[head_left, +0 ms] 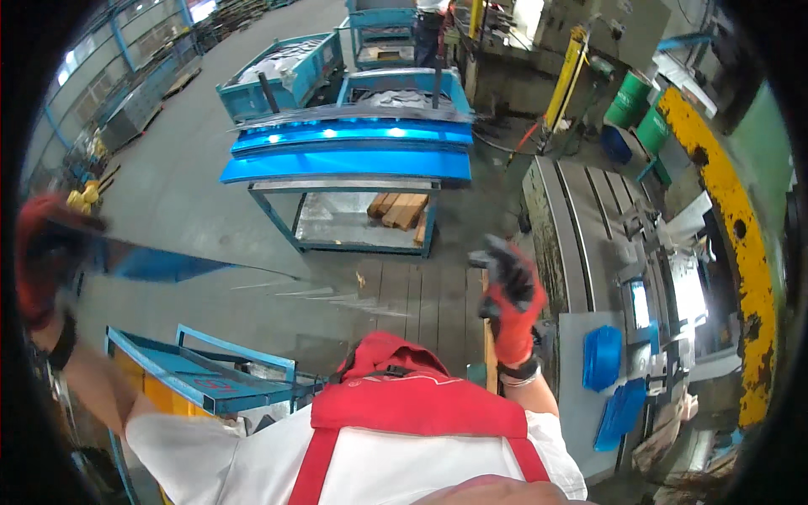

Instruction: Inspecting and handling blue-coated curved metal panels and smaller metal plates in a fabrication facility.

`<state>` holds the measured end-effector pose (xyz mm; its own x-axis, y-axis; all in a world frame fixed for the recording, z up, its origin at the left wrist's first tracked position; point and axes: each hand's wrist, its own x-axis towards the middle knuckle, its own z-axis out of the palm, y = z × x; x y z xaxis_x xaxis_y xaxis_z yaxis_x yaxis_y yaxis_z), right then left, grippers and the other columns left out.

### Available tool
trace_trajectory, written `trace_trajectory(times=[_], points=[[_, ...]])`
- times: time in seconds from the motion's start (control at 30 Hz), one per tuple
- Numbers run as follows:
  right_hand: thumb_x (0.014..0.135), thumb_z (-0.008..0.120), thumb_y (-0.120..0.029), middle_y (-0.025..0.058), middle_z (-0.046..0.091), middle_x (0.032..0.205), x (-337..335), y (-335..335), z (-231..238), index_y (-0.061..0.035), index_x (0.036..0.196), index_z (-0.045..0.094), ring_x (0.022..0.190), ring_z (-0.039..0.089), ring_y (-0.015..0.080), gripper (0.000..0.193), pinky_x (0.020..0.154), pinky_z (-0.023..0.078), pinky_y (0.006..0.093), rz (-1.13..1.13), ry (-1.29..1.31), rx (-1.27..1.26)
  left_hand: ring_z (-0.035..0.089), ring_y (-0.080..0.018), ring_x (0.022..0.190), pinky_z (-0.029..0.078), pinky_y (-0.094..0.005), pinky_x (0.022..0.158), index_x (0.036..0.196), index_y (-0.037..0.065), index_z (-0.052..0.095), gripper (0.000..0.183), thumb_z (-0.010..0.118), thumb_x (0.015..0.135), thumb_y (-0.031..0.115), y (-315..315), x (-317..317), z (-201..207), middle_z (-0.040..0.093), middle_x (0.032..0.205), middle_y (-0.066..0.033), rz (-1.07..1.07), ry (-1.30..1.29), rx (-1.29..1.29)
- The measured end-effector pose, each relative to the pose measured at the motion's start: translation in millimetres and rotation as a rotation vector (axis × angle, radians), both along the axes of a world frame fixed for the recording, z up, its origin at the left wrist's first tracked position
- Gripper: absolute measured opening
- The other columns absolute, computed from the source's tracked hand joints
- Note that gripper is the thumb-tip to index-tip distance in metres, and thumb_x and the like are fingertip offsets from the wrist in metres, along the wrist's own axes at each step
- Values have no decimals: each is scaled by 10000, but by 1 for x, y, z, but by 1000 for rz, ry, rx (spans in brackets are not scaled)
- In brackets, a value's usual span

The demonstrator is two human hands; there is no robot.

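Observation:
My left hand (55, 252), in a red and dark glove, is raised at the far left and smeared by motion. It grips one end of a thin blue metal sheet (164, 259), which tapers to a point toward the middle of the floor. My right hand (512, 290), in a red glove with dark grey fingers, is held up beside the press bed (581, 227). Its fingers are apart and slightly bent, with nothing visible in them. Two formed blue metal pieces (603, 358) lie on a grey plate (576, 417) to the right of that hand.
Ahead, a steel table (345, 184) carries a stack of blue sheets (345, 166), with wood blocks (400, 210) underneath. Teal bins (324, 71) stand behind. A blue frame cart (202, 379) is close at left. A yellow machine frame (728, 244) rises at right. Another person (427, 34) stands far back.

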<state>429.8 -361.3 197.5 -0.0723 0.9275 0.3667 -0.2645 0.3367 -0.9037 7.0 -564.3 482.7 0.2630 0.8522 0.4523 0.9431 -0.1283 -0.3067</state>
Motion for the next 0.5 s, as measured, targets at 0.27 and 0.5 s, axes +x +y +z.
trace_trajectory(times=[0.27, 0.5], points=[[676, 670, -85, 140, 582, 961, -66, -13, 38, -15, 1147, 453, 775, 591, 189, 524, 693, 465, 282, 303, -449, 453, 545, -222, 622, 407, -316, 510, 822, 141, 568, 191, 624, 665, 235, 171, 150, -72, 538, 667, -22, -818, -43, -622], [730, 593, -154, 55, 568, 905, -48, -33, -1, 27, 1095, 489, 748, 518, 110, 421, 656, 437, 267, 160, 157, -297, 550, -228, 636, 412, -328, 515, 809, 155, 558, 161, 601, 700, 264, 218, 170, -92, 536, 671, -23, -929, -44, -505]])
